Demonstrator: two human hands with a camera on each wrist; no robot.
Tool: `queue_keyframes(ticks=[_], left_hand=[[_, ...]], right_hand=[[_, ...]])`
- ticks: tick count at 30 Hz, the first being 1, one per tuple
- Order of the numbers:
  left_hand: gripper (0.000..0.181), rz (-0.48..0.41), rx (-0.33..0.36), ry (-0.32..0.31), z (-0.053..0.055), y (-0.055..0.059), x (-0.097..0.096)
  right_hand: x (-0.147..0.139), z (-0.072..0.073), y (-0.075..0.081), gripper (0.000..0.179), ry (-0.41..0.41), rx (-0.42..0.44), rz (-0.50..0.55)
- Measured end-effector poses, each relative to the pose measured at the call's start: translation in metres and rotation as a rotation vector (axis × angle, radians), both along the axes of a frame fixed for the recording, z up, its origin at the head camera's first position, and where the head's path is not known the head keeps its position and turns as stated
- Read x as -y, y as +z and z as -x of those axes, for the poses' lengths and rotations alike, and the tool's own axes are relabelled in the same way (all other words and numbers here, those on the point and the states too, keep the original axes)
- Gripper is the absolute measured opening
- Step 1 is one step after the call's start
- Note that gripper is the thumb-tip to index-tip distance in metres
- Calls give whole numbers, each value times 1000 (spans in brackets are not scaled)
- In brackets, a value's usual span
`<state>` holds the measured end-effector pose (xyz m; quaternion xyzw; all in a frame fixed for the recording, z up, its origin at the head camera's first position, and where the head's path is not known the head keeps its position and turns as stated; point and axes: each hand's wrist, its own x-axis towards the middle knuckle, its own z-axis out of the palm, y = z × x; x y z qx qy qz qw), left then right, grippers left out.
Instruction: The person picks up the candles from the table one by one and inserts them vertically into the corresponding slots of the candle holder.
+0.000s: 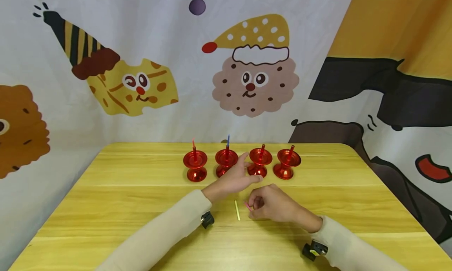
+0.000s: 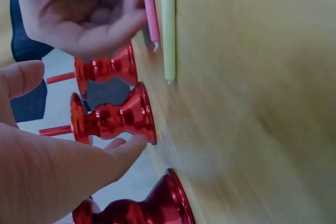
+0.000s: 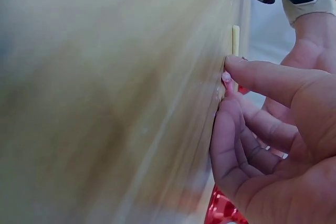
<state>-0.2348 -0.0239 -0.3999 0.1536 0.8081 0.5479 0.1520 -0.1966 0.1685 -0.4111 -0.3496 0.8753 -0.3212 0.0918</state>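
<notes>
My right hand (image 1: 273, 203) pinches a small pink candle (image 2: 150, 11) between thumb and fingertips, low over the table. Just left of it, a pale yellow candle (image 1: 237, 210) lies on the wood. My left hand (image 1: 237, 179) reaches toward the third red metallic candle holder (image 1: 260, 157), thumb and fingers spread apart beside it. In the left wrist view one fingertip is right at that holder's base. The second holder (image 1: 220, 156), partly hidden by the left hand, carries a blue candle (image 1: 228, 139). A pink-red candle (image 1: 193, 142) stands in the first holder (image 1: 196, 174).
At the right end of the row stands a fourth red holder (image 1: 283, 172), with only its own red tube rising from the dish. The holders line the far part of the wooden table (image 1: 116, 184). Behind hangs a cloth (image 1: 190, 126) printed with cartoon figures.
</notes>
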Motion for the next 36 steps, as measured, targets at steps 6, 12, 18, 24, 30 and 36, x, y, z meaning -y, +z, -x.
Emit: queue_keyframes(ticks=[6, 12, 18, 24, 30, 36], left_hand=[[105, -4, 42, 16, 9, 0, -7], [108, -48, 88, 19, 15, 0, -10], [106, -60, 105, 35, 19, -1, -15], [105, -54, 88, 57, 21, -2, -18], [104, -45, 84, 65, 23, -2, -22], [103, -27, 75, 77, 25, -3, -26]], right_hand=[[-8, 3, 1, 21, 13, 130, 60], [-15, 9, -1, 22, -5, 278, 91], [-17, 11, -3, 23, -12, 310, 111], [-16, 7, -3, 23, -23, 273, 122], [-14, 4, -2, 21, -35, 229, 112], [-14, 3, -3, 18, -34, 177, 93]])
